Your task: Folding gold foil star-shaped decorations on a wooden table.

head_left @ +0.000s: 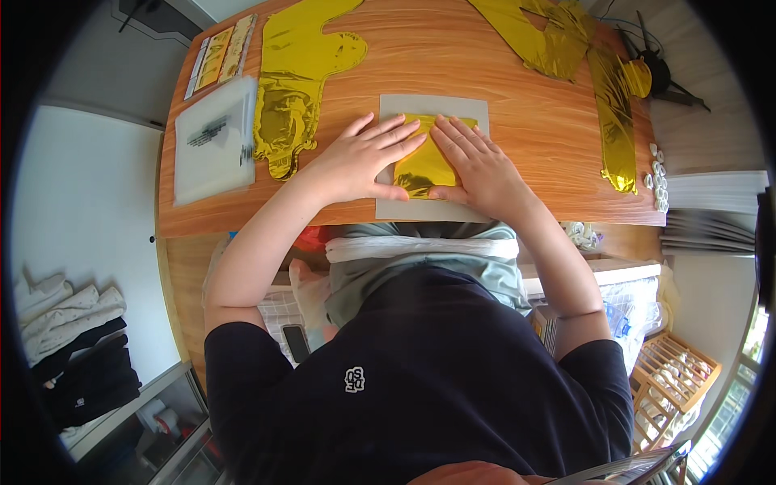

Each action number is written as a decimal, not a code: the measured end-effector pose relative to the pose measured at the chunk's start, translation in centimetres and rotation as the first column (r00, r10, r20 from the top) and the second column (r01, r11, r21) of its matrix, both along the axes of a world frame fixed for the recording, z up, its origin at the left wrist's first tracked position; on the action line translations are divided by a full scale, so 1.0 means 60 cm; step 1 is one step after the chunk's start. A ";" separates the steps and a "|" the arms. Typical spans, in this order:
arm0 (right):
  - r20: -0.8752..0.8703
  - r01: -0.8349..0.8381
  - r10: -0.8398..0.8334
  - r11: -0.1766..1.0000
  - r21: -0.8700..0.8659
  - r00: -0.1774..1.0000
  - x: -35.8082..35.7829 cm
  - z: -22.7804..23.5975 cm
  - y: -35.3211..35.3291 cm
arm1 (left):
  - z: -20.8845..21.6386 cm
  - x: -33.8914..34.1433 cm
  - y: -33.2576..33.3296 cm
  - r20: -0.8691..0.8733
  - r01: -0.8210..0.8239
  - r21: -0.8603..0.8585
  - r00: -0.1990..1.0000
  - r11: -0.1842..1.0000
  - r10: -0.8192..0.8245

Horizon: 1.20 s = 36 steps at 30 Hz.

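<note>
A folded piece of shiny gold foil (425,171), looking like a flat foil balloon, lies on a grey sheet of card (432,103) near the table's front edge. My left hand (361,162) rests flat over the foil's left side, fingers spread and pointing up and right. Across from it, my right hand (482,168) lies flat on the right side, fingers stretched out, thumb along the lower edge. Both palms face down and neither hand grips anything. Parts of the foil's side edges are hidden under my hands.
Uninflated gold foil balloons (289,89) lie on the wooden table (420,56) at left, with more foil (558,44) at far right. Clear plastic bags (212,162) and printed packets (218,58) sit farther left. A black pronged device (659,74) and small white rings (660,190) are right.
</note>
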State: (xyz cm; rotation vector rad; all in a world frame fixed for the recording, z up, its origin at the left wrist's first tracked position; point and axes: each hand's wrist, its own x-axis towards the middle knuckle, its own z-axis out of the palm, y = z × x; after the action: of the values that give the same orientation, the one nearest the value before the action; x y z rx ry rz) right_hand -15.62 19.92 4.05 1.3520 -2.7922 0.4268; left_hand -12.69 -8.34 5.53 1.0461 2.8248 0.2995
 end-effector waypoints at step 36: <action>0.189 0.076 -0.069 0.997 -0.029 0.980 -0.026 0.041 0.062 | -0.036 -0.007 0.088 -0.206 0.038 0.107 0.978 0.994 -0.015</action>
State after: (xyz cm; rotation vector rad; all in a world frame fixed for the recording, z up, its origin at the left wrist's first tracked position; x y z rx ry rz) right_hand -17.16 23.65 6.49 1.2601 -2.9558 0.6302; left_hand -13.10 -3.06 3.35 1.2017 3.0033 0.3691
